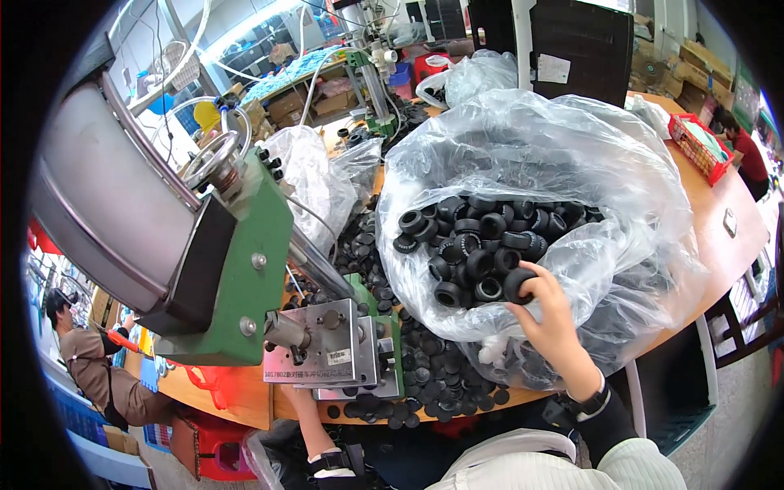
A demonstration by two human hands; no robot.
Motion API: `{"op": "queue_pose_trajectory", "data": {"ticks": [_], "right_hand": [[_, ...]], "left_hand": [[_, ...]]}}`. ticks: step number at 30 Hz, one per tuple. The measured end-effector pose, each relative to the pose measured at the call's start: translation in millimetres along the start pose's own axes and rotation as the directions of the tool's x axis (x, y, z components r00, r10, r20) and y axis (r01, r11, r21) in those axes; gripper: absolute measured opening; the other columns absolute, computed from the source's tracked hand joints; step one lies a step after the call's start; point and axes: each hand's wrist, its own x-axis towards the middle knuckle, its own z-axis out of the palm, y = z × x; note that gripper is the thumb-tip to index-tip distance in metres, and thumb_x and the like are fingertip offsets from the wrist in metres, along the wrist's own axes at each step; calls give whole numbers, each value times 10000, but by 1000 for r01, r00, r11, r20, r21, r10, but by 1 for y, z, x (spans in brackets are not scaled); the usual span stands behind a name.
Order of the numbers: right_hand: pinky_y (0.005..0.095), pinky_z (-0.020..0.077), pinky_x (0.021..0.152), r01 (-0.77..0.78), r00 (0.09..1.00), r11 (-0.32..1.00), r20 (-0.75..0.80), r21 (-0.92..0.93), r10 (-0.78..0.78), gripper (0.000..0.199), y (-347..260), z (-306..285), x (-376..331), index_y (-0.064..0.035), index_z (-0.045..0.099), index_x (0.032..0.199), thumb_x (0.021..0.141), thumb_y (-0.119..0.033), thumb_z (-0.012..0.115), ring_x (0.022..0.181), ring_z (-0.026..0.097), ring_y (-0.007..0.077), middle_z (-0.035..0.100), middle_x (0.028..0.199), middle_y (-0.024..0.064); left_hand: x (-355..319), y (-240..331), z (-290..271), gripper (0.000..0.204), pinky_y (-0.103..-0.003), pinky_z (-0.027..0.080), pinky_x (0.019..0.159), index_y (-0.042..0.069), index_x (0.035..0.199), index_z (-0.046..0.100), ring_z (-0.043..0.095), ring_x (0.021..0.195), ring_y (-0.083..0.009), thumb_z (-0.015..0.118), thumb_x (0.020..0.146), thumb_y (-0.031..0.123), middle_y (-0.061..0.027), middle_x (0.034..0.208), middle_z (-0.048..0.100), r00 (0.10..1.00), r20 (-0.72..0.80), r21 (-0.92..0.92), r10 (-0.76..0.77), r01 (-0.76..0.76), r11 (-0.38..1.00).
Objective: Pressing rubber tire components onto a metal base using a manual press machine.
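Note:
Between thumb and fingers, my right hand pinches a small black rubber tyre at the near edge of a large clear plastic bag. Inside the open bag lies a heap of similar black tyres. My left hand reaches in under the metal die block of a green press; the block hides its fingers, so what it holds or touches does not show. Many flat black rubber discs are strewn over the wooden table beside the press and beneath the bag's near side.
The press's large grey cylinder fills the left side. A second press stands behind. On the table's right are a red basket and a small pale object. Two other people sit at far left and far right.

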Motion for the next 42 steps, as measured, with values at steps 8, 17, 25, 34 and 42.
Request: {"op": "queue_pose_trajectory", "data": {"ticks": [8, 17, 25, 34, 42], "right_hand": [[292, 485, 804, -230, 948, 875, 303, 427, 101, 531, -44, -3, 0, 7, 476, 1142, 694, -49, 754, 962, 613, 226, 581, 1101, 137], [355, 479, 862, 33, 886, 885, 396, 464, -240, 543, -111, 72, 6, 7, 540, 1203, 722, -124, 758, 1009, 587, 303, 565, 1135, 163], [425, 497, 774, 208, 869, 848, 305, 487, -389, 357, -136, 145, 10, -22, 603, 1098, 769, -104, 714, 926, 583, 380, 607, 1041, 178], [406, 488, 806, -25, 842, 855, 472, 518, -261, 439, -135, 129, 16, -30, 587, 1147, 746, -113, 746, 971, 594, 380, 616, 1088, 211], [533, 261, 1085, 134, 960, 815, 278, -564, 34, 600, 2, -4, 7, -66, 540, 1208, 682, -202, 796, 1321, 360, 397, 475, 1349, 167]], "left_hand": [[-49, 170, 57, 596, -386, 494, 885, -24, 1276, 462, 543, 1121, -241, 720, 764, 138, -166, 1251, 542, 950, -33, -312, 309, -304, 900], [-44, 189, 62, 445, -393, 449, 858, 18, 1063, 626, 599, 925, -289, 800, 679, 160, -119, 982, 647, 851, -91, 508, 517, -406, 759], [-134, 109, -26, 460, -381, 406, 983, -26, 1169, 568, 564, 1086, -276, 739, 765, 114, -153, 1160, 611, 833, -548, 235, 84, 57, 970], [-55, 78, -14, 373, -420, 328, 1051, -77, 1254, 485, 477, 1211, -358, 498, 904, 52, -225, 1276, 527, 949, -28, 382, 315, -281, 880], [26, 38, 53, 339, -374, 408, 966, -49, 1189, 532, 537, 1103, -249, 424, 974, 190, -162, 1210, 562, 805, 435, 32, -403, 434, 900]]}}
